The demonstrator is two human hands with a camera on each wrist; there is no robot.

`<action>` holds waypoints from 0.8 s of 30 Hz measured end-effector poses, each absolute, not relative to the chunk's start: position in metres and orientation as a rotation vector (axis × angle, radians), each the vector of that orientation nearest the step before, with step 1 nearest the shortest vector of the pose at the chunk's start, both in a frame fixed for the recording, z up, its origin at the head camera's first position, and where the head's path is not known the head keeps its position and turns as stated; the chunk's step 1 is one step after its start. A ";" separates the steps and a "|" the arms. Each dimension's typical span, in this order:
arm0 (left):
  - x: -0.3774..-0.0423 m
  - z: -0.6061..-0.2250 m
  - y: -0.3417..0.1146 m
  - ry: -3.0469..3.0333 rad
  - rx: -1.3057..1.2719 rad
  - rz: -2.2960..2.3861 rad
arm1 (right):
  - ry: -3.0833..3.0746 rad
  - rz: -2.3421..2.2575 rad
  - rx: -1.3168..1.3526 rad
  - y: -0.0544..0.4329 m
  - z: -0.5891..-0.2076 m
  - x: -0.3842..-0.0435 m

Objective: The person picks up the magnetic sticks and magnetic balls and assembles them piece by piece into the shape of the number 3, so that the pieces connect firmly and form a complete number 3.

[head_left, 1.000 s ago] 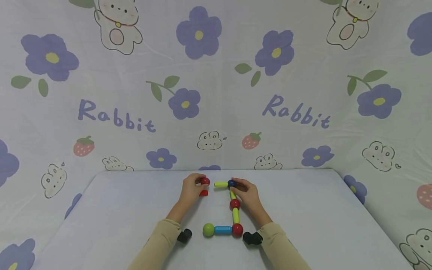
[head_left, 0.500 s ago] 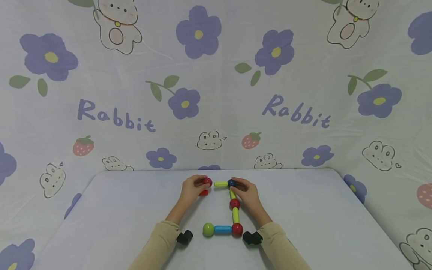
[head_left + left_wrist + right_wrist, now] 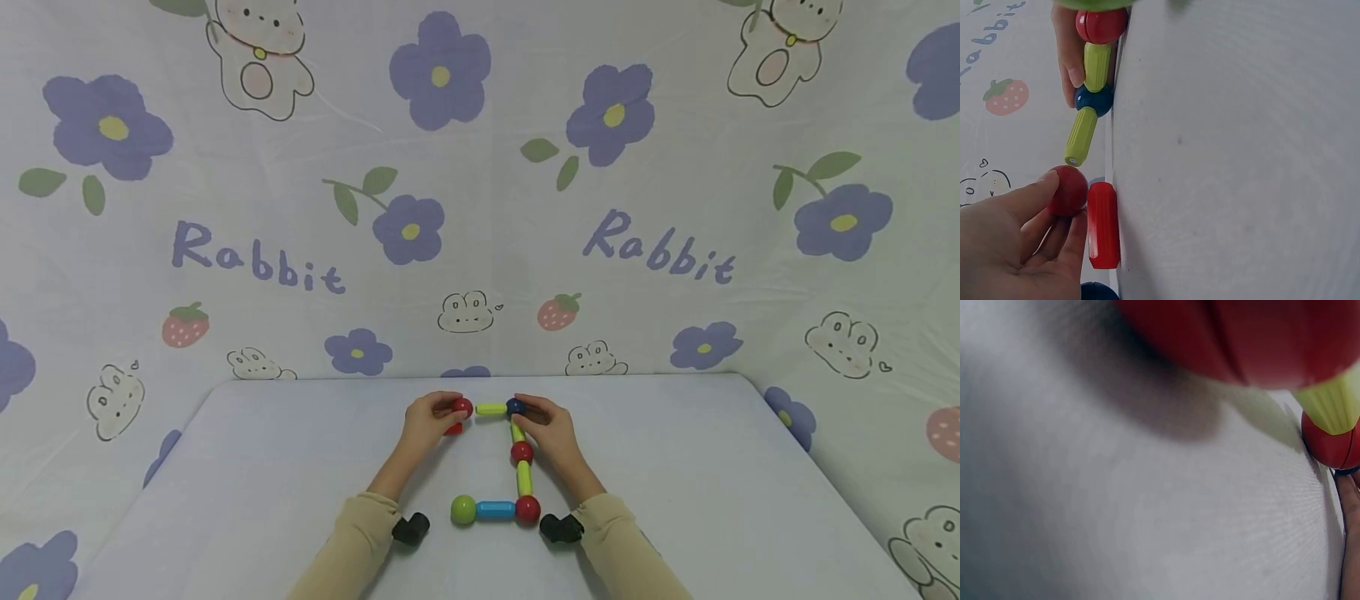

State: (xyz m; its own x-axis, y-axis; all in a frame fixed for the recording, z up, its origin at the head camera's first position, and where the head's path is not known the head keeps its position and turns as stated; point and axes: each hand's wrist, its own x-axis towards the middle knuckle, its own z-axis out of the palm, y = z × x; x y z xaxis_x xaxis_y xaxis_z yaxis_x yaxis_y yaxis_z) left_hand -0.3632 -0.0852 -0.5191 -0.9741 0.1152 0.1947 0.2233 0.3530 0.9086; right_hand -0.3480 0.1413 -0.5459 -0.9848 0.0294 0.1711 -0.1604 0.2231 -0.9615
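Note:
My left hand (image 3: 426,423) pinches a red ball (image 3: 1070,190) between thumb and fingers. The ball sits just short of the free end of a yellow-green rod (image 3: 491,409); in the left wrist view they nearly meet. Beside the ball lies a red rod (image 3: 1103,225), and part of a dark blue ball (image 3: 1099,292) shows below it. With my right hand (image 3: 553,427) I hold the dark blue ball (image 3: 514,407) at the far corner of a chain of rods and balls. In the right wrist view only some of my right fingers (image 3: 1350,503) show.
The chain runs nearer through a red ball (image 3: 521,452), a yellow-green rod (image 3: 524,480) and another red ball (image 3: 527,510). From there a blue rod (image 3: 495,511) leads left to a green ball (image 3: 463,510). All lie on a white table (image 3: 675,500) before a printed cloth.
My left hand has moved the red ball slightly right, closer to the yellow-green rod's end. My right hand and the chain stay in place.

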 end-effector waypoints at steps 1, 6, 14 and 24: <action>-0.364 -0.520 -0.085 -2.505 -0.317 -1.699 | -2.336 1.860 0.125 0.141 -0.546 -0.348; -0.365 -0.520 -0.085 -2.504 -0.326 -1.703 | -2.337 1.856 0.126 0.141 -0.546 -0.349; -0.366 -0.521 -0.082 -2.523 -0.391 -1.685 | -2.332 1.861 0.128 0.141 -0.545 -0.348; -0.370 -0.525 -0.080 -2.536 -0.439 -1.612 | -2.338 1.857 0.110 0.140 -0.545 -0.349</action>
State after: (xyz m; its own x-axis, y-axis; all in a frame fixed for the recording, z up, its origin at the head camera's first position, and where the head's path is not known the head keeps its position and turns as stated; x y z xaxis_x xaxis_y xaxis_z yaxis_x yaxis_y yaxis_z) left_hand -0.3696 -0.0801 -0.5247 -0.9528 0.1854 0.2402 0.2962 0.3966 0.8689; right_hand -0.3488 0.1404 -0.5454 -0.9855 0.0378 0.1656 -0.1527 0.2292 -0.9613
